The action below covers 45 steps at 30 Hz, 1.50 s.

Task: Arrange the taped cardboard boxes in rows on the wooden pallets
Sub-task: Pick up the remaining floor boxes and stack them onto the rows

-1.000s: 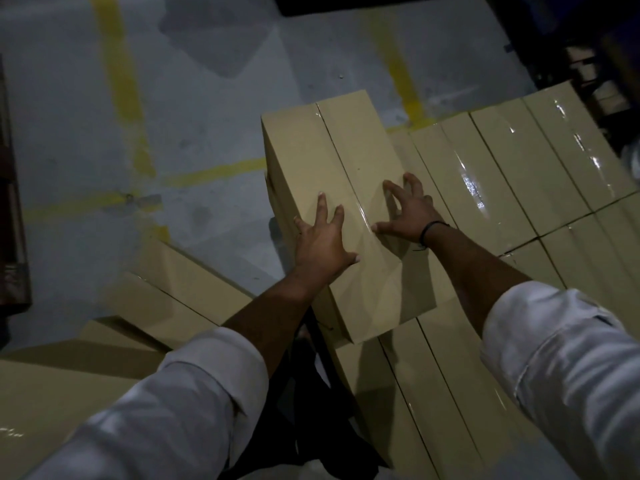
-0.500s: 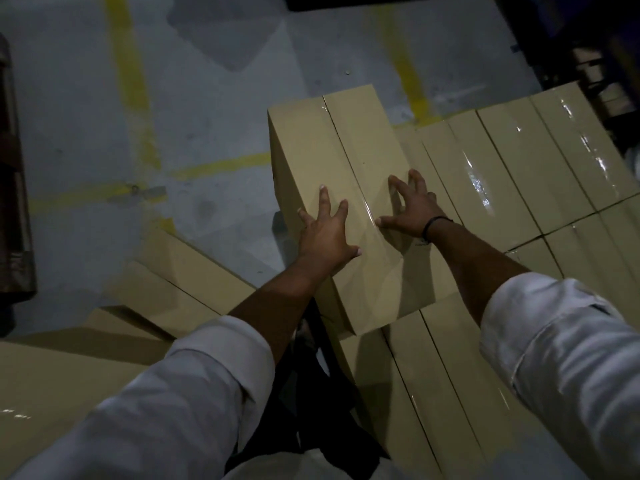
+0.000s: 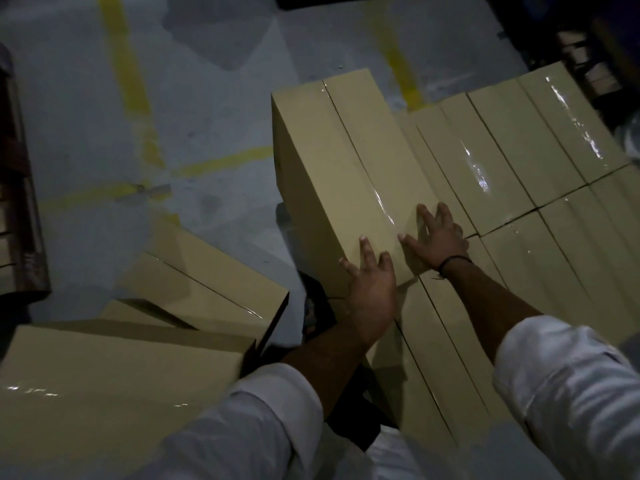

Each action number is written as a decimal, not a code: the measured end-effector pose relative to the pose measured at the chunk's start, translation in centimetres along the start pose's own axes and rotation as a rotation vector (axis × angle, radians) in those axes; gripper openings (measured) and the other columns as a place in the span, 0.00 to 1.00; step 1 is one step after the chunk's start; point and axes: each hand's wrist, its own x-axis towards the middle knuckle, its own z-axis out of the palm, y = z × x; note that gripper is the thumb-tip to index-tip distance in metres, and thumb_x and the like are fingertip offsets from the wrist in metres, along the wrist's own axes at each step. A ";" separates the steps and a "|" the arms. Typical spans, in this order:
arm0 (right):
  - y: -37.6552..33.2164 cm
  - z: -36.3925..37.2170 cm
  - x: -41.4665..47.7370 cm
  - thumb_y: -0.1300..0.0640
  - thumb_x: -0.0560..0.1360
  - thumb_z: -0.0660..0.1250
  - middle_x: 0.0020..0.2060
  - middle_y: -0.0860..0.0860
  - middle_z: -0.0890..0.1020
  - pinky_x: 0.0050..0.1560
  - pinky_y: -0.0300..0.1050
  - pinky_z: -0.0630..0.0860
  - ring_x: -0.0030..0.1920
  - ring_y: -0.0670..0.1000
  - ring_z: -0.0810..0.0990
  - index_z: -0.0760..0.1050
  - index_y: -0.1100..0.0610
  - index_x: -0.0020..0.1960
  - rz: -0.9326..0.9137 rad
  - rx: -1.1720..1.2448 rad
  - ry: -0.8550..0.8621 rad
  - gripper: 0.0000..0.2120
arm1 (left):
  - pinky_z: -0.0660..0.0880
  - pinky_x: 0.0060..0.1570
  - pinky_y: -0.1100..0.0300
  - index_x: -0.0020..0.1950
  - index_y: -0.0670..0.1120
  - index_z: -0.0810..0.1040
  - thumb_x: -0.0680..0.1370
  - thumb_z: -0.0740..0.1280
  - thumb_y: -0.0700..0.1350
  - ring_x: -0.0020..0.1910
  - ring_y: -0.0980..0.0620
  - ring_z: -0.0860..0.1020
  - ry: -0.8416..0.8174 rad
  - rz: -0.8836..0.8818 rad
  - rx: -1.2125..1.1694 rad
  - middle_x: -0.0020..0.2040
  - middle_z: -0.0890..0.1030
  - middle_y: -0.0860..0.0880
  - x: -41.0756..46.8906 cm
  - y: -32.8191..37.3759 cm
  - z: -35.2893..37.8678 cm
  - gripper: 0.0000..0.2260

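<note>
A long tan cardboard box (image 3: pixel 332 161) with clear tape down its seam lies on top of a lower layer of taped boxes (image 3: pixel 540 174) packed in rows at the right. It sits at the layer's left edge. My left hand (image 3: pixel 372 289) lies flat with spread fingers on the box's near end. My right hand (image 3: pixel 434 237), a dark band on its wrist, presses flat on the same end just to the right. The pallet beneath the boxes is hidden.
Loose taped boxes (image 3: pixel 207 282) lie tumbled on the grey floor at the lower left, with a big one (image 3: pixel 104 393) nearest me. Yellow floor lines (image 3: pixel 128 81) cross the concrete. A dark wooden structure (image 3: pixel 17 202) stands at the left edge.
The top box has slid away from me along the stack, so both hands now sit at its near end instead of its middle. The view has tilted slightly.
</note>
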 end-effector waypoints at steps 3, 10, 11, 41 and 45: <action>1.3 0.6 -1.2 0.30 0.74 0.67 0.82 0.47 0.44 0.72 0.73 0.60 0.78 0.66 0.54 0.49 0.37 0.81 0.031 0.021 -0.016 0.43 | 0.77 0.63 0.38 0.84 0.50 0.50 0.80 0.65 0.32 0.77 0.21 0.43 0.022 0.016 0.014 0.82 0.32 0.44 -0.5 -0.2 0.6 0.38; 0.2 0.6 -2.5 0.36 0.78 0.65 0.82 0.51 0.49 0.72 0.70 0.61 0.77 0.66 0.55 0.54 0.42 0.81 0.048 -0.049 -0.008 0.37 | 0.73 0.68 0.39 0.83 0.51 0.53 0.81 0.68 0.38 0.78 0.23 0.45 -0.010 0.058 0.026 0.82 0.33 0.45 -0.4 -2.0 0.2 0.36; -0.3 0.7 -2.9 0.38 0.78 0.66 0.82 0.52 0.51 0.73 0.69 0.60 0.77 0.65 0.56 0.57 0.44 0.80 0.029 -0.049 0.018 0.35 | 0.71 0.70 0.39 0.83 0.51 0.53 0.81 0.70 0.40 0.79 0.25 0.46 -0.007 0.062 0.017 0.83 0.34 0.45 -0.7 -2.6 -0.1 0.36; -13.1 4.3 -25.3 0.41 0.80 0.63 0.80 0.53 0.60 0.75 0.60 0.61 0.78 0.59 0.59 0.62 0.49 0.79 -0.748 -0.045 0.017 0.30 | 0.75 0.63 0.47 0.81 0.50 0.62 0.81 0.67 0.55 0.72 0.39 0.72 0.573 -0.404 -0.013 0.83 0.56 0.44 -26.8 -11.5 -3.5 0.31; -12.3 5.9 -27.8 0.42 0.81 0.62 0.80 0.53 0.59 0.75 0.63 0.59 0.78 0.60 0.58 0.61 0.48 0.80 -0.801 -0.061 -0.056 0.29 | 0.75 0.64 0.47 0.81 0.50 0.63 0.81 0.68 0.56 0.72 0.41 0.72 0.575 -0.446 -0.045 0.83 0.56 0.45 -29.7 -11.5 -0.6 0.31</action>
